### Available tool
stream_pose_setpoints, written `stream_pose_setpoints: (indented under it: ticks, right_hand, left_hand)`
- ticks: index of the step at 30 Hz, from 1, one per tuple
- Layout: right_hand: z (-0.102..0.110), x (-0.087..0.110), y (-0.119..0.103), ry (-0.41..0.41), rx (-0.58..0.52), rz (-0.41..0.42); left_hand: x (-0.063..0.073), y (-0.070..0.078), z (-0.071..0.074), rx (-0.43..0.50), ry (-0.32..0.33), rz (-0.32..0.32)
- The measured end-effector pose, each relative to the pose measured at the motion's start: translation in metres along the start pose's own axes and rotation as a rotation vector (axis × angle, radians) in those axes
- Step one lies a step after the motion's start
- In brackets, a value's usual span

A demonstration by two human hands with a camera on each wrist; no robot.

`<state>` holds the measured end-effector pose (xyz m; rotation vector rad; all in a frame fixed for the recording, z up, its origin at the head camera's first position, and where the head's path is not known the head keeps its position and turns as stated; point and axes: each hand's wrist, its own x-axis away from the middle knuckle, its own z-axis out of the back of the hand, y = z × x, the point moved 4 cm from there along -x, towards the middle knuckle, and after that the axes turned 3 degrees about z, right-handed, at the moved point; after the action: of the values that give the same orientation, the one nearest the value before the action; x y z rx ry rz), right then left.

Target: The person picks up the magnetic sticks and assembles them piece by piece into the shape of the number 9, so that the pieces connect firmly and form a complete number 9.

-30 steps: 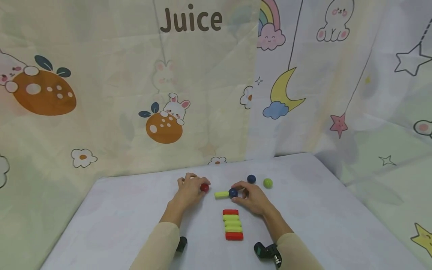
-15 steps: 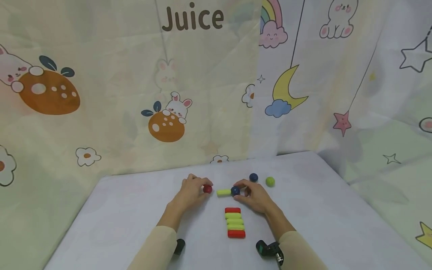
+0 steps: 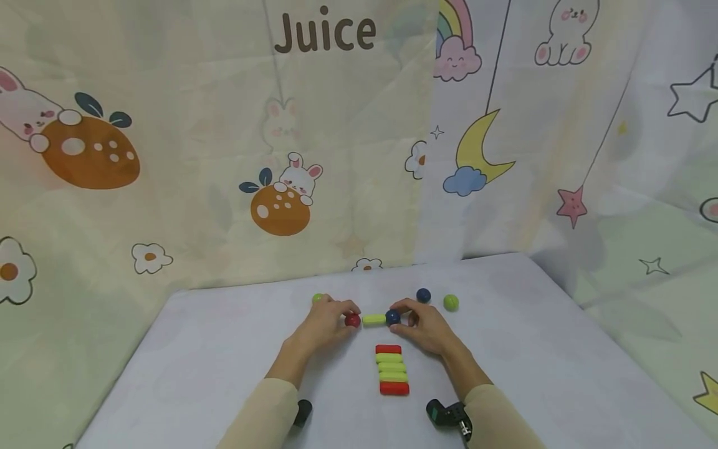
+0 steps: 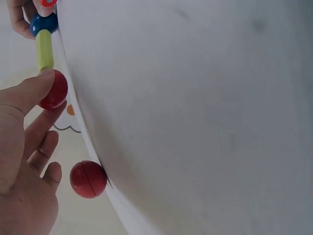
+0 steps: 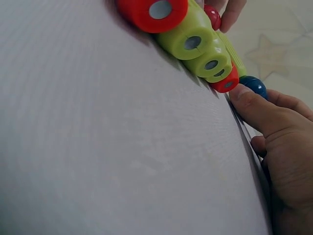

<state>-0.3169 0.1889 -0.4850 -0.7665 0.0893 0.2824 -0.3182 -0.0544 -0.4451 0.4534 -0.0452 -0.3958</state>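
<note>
My left hand [image 3: 327, 323] pinches a red ball [image 3: 352, 320] between thumb and fingers. The ball sits right at the left end of a yellow-green rod [image 3: 374, 320]; whether they touch I cannot tell. At the rod's right end is a dark blue ball [image 3: 393, 317], gripped by the thumb and fingers of my right hand [image 3: 426, 327]. The left wrist view has this blue ball [image 4: 44, 25] against the rod [image 4: 44, 50]. A second red ball [image 4: 88, 179] lies near my left hand's loose fingers, hidden in the head view.
Nearer me, red and yellow-green rods [image 3: 391, 368] lie side by side in a stack. Behind my right hand are another blue ball [image 3: 423, 295] and a green ball [image 3: 451, 302]. A green ball [image 3: 318, 298] peeks out behind my left hand. Wrist-worn black devices [image 3: 449, 416] hang by the sleeves.
My left hand has moved right with the red ball, closing most of the gap to the rod. A green ball has come into sight behind it. My right hand keeps holding the blue ball.
</note>
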Motion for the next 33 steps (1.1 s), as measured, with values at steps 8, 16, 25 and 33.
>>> stream_pose_setpoints:
  ticks: [8, 16, 25, 33]
  right_hand:
    - [0.0000, 0.0011, -0.0009, -0.005, -0.015, -0.005]
    - [-0.0002, 0.0003, -0.0007, -0.003, -0.008, 0.001]
    - [-0.0018, -0.0007, 0.0013, 0.003, -0.010, 0.036]
    - [-0.0005, -0.0003, -0.0001, -0.005, -0.006, 0.034]
  left_hand:
    - [0.0003, 0.0024, -0.0025, 0.023, -0.022, 0.023]
    - [0.0031, 0.0036, -0.0055, 0.119, -0.063, 0.047]
    - [0.0037, 0.0012, -0.0104, 0.154, -0.057, 0.042]
    - [0.0061, 0.0095, -0.0063, 0.098, -0.050, 0.036]
